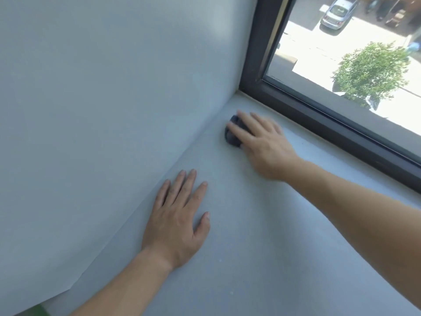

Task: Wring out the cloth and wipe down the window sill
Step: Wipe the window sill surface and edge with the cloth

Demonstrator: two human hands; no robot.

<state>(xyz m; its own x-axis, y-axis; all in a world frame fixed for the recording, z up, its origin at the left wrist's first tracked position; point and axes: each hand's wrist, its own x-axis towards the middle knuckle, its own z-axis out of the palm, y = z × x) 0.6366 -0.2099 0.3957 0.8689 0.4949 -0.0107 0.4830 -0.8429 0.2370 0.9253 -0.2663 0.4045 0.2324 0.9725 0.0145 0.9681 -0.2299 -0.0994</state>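
The right hand (262,144) lies palm down on a small dark cloth (230,136), its fingers stretched almost straight over the bunched fabric and pressing it onto the sill. It does not curl round the cloth. The cloth is a crumpled dark blue-grey wad that shows only past the fingertips. It sits at the far end of the window sill (262,236), close to the corner where the side wall meets the window frame, and near the foot of the wall.

The left hand (177,220) rests flat on the sill nearer the camera, fingers straight and slightly spread, holding nothing. It lies just beside the seam along the wall. Both forearms are bare.

The sill is a broad, smooth, pale grey surface with a matte finish and a few faint specks. The wall (114,87) on the left is plain and the same pale grey. A dark window frame (319,110) runs along the far right edge of the sill. Through the glass, far below, are a sunlit street, a leafy green tree (371,71) and a silver car (339,12).
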